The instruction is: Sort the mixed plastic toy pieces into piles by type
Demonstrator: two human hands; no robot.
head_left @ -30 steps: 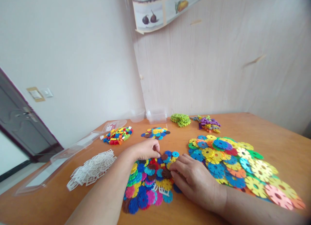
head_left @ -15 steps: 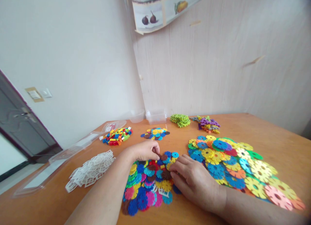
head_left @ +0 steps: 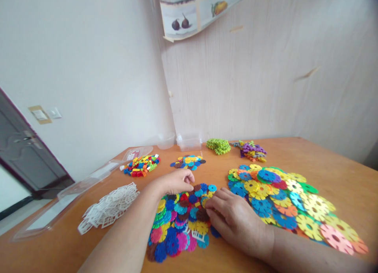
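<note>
A heap of small notched plastic discs [head_left: 173, 243] in many colours lies before me, with white lattice pieces [head_left: 197, 236] among them. My left hand [head_left: 180, 181] is at the heap's far edge, its fingers curled inward next to a brown disc [head_left: 197, 188]. Whether anything is between those fingertips is hidden. My right hand [head_left: 236, 220] rests along the heap's right side with bent fingers, thumb apart from them, the tips touching the discs. I see nothing held in it.
Larger notched discs [head_left: 285, 202] spread at right. White lattice pieces [head_left: 109, 206] are piled at left. Behind are small bricks [head_left: 141, 165], a little disc pile [head_left: 189, 161], green pieces [head_left: 217, 146], purple pieces [head_left: 254, 150], a clear container [head_left: 189, 142] and a clear lid [head_left: 56, 208].
The brown disc beside my left fingers shows more fully, lying flat, and the fingers have loosened slightly. My right hand stays almost where it was.
</note>
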